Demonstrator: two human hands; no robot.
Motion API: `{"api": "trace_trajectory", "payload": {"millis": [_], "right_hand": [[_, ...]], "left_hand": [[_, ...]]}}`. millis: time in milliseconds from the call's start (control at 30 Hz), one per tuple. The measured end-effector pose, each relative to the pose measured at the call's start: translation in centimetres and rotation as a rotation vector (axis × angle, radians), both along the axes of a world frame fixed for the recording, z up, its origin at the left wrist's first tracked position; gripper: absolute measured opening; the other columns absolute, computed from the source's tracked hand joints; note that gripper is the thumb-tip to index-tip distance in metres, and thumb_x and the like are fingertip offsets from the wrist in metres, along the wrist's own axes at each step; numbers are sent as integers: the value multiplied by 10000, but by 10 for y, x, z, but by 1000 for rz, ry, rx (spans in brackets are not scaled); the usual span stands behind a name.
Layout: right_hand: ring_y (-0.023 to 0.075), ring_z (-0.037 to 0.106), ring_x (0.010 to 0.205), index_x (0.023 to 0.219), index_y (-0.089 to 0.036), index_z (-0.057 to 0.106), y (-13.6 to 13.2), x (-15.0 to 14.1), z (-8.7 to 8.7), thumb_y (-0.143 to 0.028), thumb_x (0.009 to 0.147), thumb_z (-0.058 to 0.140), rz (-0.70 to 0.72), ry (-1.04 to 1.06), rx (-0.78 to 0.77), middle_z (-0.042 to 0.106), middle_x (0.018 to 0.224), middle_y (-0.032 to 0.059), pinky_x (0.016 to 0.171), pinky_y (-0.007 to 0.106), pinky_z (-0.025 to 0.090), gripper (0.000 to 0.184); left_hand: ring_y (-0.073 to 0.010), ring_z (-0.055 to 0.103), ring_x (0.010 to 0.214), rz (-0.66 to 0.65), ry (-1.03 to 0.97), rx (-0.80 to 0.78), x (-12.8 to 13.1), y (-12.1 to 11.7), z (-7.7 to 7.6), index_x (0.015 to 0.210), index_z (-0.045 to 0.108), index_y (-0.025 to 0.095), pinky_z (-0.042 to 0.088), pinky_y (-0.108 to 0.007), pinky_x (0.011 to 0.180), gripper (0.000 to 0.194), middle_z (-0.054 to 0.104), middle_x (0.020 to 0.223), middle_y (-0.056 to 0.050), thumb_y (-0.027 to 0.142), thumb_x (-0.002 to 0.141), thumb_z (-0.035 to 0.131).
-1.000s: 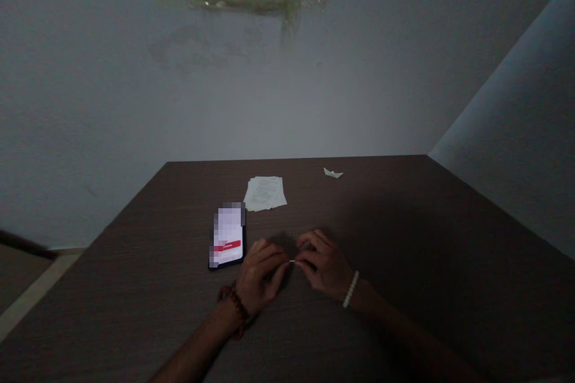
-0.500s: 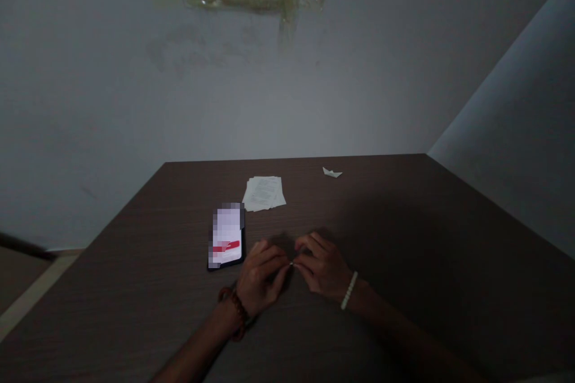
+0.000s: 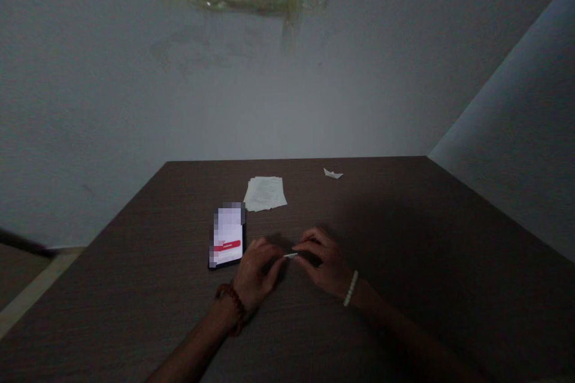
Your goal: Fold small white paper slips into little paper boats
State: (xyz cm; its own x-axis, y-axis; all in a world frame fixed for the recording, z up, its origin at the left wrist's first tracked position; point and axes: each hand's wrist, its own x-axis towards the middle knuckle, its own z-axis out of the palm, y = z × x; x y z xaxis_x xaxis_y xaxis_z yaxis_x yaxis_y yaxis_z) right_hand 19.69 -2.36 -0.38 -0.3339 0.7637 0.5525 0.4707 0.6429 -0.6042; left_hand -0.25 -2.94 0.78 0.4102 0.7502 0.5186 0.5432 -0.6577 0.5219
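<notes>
Between my two hands is a small folded piece of white paper (image 3: 290,255), seen nearly edge-on. My left hand (image 3: 259,270) pinches its left end between thumb and fingers; a brown bead bracelet circles that wrist. At the paper's other end, my right hand (image 3: 321,258) grips it with thumb and fingertips, and a pale bead bracelet sits on this wrist. Most of the paper's shape is hidden by the fingers. Just left of my left hand lies a phone (image 3: 228,236) with its screen lit, partly blurred out.
A loose stack of printed paper sheets (image 3: 266,193) lies beyond the phone. Farther back on the right is a small folded paper boat (image 3: 333,174). The dark wooden table (image 3: 148,239) meets a grey wall (image 3: 287,102) that has a taped patch (image 3: 251,3).
Both hands have shifted slightly, and the fingertips are a little farther apart. More of the white paper shows between them now.
</notes>
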Motion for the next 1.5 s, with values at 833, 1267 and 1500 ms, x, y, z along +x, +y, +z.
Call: {"api": "trace_trajectory", "payload": {"millis": [833,1267,1500], "right_hand": [[167,554,798,756,-211,666,-3,-6,7,-115,708,658,27,46,56,579,819,25,715,304,458,108],[154,534,763,718,-210,689,-4,-6,1,-86,654,674,-27,73,24,556,786,15,662,282,440,140],[144,526,756,713,-207,686,-2,-5,4,-103,690,679,18,80,37,551,795,16,665,278,441,106]], "left_hand": [[-182,486,736,-74,110,106,3,-3,0,857,676,170,378,-314,665,175,669,779,-45,145,886,505],[-178,475,710,-94,98,113,4,-2,-3,870,680,170,386,-310,644,177,659,760,-49,124,865,509],[-170,512,740,-98,-48,141,5,0,-4,850,675,168,431,-315,669,123,653,794,-53,141,856,556]]}}
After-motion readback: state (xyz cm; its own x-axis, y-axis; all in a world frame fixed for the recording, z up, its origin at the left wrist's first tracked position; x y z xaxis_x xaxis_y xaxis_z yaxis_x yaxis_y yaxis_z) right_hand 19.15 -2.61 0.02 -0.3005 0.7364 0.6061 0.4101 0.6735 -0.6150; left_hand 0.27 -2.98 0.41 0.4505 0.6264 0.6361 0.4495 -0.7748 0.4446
